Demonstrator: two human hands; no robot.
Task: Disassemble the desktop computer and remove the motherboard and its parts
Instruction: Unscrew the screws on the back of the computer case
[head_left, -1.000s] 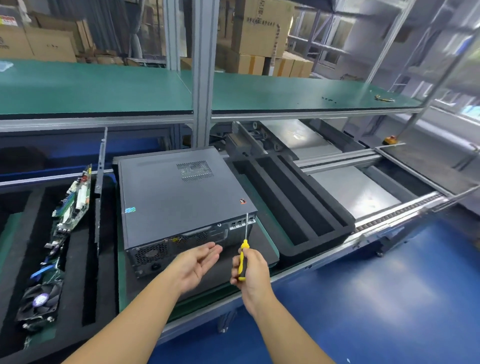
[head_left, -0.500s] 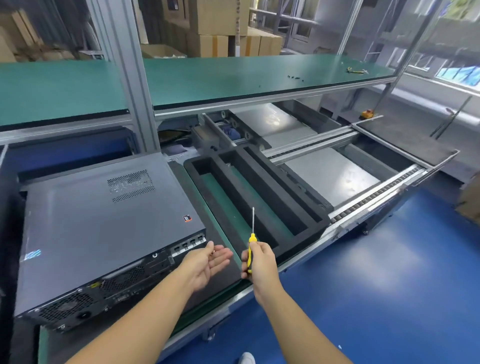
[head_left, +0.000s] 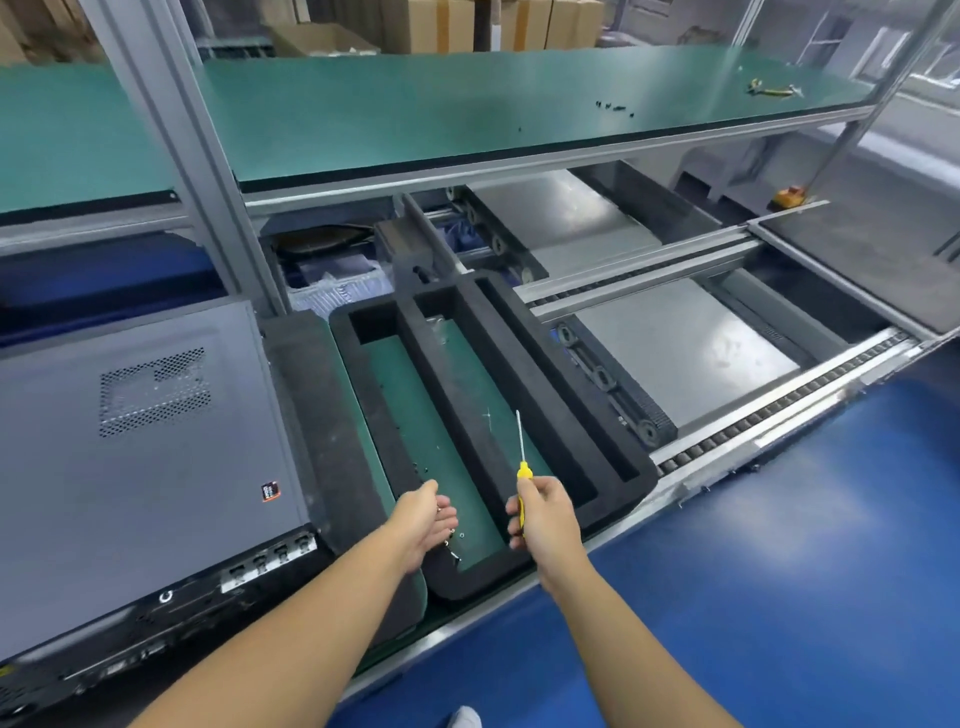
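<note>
The grey desktop computer case (head_left: 130, 441) lies closed on the bench at the left, its port panel facing me. To its right sits a black foam tray (head_left: 519, 364) with long green-floored compartments. My left hand (head_left: 421, 525) hovers over the tray's left compartment, tipped on its side with relaxed fingers. A few small screws (head_left: 453, 551) show just beside its fingertips. My right hand (head_left: 545, 514) grips a yellow-handled screwdriver (head_left: 519, 441), shaft pointing up, above the tray's near end.
A green shelf (head_left: 467, 104) runs overhead at the back with small black screws (head_left: 613, 106) and a tool (head_left: 774, 89) on it. A metal post (head_left: 208, 182) stands behind the case. Conveyor rails (head_left: 779, 410) extend right; blue floor (head_left: 779, 571) lies below.
My view has swung right, away from the case toward the foam tray. My left hand went from palm-up to tipped sideways over the tray, with screws now beside it. The right hand still holds the screwdriver.
</note>
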